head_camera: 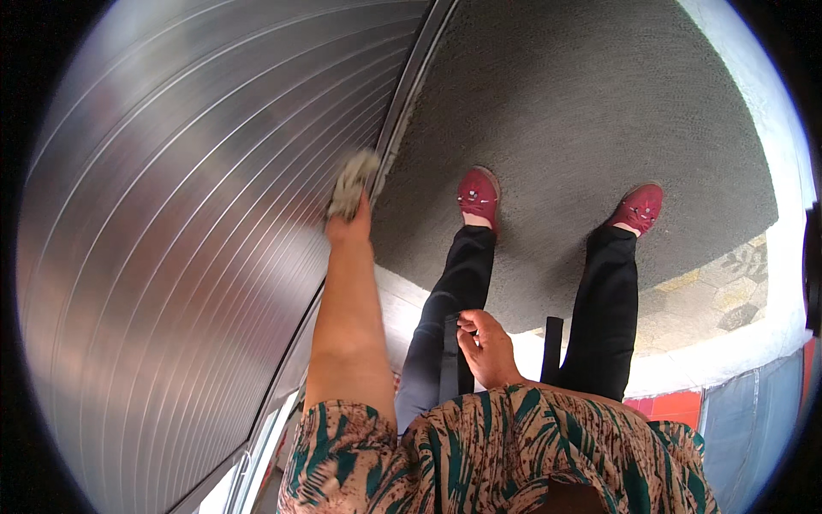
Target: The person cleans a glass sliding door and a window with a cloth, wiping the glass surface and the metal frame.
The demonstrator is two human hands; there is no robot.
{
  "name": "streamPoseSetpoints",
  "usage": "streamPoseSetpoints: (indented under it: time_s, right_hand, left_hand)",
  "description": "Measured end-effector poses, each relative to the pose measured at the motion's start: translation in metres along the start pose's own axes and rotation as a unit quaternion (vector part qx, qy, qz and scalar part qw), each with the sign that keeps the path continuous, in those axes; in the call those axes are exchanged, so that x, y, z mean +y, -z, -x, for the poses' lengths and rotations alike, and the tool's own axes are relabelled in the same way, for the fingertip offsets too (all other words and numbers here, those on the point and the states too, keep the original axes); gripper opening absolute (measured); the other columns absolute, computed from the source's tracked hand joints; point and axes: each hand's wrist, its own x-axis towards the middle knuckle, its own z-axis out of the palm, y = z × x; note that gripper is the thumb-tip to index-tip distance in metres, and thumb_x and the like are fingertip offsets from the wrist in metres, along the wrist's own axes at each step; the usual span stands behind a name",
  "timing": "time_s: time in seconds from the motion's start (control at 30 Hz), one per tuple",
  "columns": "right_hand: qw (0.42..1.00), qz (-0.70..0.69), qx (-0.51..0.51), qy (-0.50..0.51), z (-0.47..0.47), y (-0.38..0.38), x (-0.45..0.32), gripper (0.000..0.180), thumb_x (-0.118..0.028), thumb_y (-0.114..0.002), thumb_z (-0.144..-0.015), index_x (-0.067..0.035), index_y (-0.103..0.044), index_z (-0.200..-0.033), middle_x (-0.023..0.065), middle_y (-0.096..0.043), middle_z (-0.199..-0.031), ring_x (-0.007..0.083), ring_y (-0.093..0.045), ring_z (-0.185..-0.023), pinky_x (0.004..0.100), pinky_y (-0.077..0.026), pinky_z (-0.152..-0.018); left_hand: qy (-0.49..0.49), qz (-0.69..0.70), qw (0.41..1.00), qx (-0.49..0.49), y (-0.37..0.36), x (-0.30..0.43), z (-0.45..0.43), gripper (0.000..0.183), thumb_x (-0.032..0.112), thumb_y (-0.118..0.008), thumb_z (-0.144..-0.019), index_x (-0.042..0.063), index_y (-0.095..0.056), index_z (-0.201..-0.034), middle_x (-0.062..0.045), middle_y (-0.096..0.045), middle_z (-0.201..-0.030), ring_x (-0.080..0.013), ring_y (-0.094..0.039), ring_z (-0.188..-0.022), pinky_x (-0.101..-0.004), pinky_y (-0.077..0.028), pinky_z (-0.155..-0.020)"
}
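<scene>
A pale, crumpled cloth point(354, 180) is in my left hand point(350, 221), at the end of my outstretched arm. The cloth is blurred and lies against or just in front of the lower part of a ribbed metal shutter point(192, 212); whether it touches cannot be told. My right hand point(489, 350) is bent in front of my body, its fingertips closed on a dark strap point(451, 360) that hangs over my thigh. Another dark strap end point(551, 347) hangs between my legs.
The shutter's bottom edge point(411, 70) runs diagonally beside a dark textured mat or floor surface point(578, 115). My red shoes point(479, 193) stand on it. Patterned tiles point(719, 299) and a pale border lie at the right, with red tiles point(674, 406) below.
</scene>
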Motion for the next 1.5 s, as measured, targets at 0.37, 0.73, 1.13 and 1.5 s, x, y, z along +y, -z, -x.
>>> streamPoseSetpoints:
  time_s: [0.37, 0.73, 1.13, 1.5]
  right_hand:
    - [1.000, -0.012, -0.014, 0.024, 0.000, -0.003, -0.006, 0.025, -0.014, -0.057, -0.091, -0.001, -0.056, -0.112, 0.0153, -0.065, -0.109, 0.0289, -0.064, -0.099, 0.0380, -0.051, -0.086]
    - [0.999, -0.010, -0.007, -0.039, -0.005, 0.005, -0.007, 0.025, -0.014, -0.056, -0.091, -0.001, -0.056, -0.112, 0.0151, -0.065, -0.108, 0.0284, -0.064, -0.101, 0.0382, -0.050, -0.087]
    - [0.981, 0.097, 0.097, 0.138, -0.022, 0.037, 0.056, 0.024, -0.013, -0.059, -0.087, -0.003, -0.059, -0.110, 0.0149, -0.063, -0.101, 0.0333, -0.061, -0.097, 0.0416, -0.048, -0.083]
    - [0.876, 0.358, 0.286, 0.151, 0.108, 0.033, 0.064, 0.031, -0.016, -0.065, -0.081, -0.007, -0.061, -0.111, 0.0088, -0.060, -0.114, 0.0269, -0.051, -0.114, 0.0424, -0.036, -0.092]
  left_hand:
    - [-0.101, -0.394, 0.911, -0.070, 0.082, 0.069, -0.034, 0.050, 0.022, -0.057, -0.094, -0.009, -0.046, -0.132, -0.018, -0.050, -0.137, -0.0295, -0.049, -0.125, -0.0436, -0.047, -0.102]
    - [-0.078, -0.039, 0.981, 0.175, 0.078, 0.078, -0.004, 0.043, 0.021, -0.039, -0.101, -0.001, -0.041, -0.139, -0.015, -0.041, -0.145, -0.0334, -0.038, -0.134, -0.0510, -0.041, -0.107]
    - [0.265, 0.153, 0.949, -0.076, -0.048, 0.031, 0.100, 0.043, 0.006, -0.036, -0.098, -0.015, -0.033, -0.135, -0.031, -0.038, -0.138, -0.0452, -0.039, -0.129, -0.0526, -0.044, -0.105]
    - [0.088, -0.028, 0.994, -0.052, 0.002, 0.077, 0.078, 0.038, 0.003, -0.040, -0.097, -0.011, -0.039, -0.133, -0.027, -0.042, -0.136, -0.0436, -0.043, -0.126, -0.0508, -0.045, -0.105]
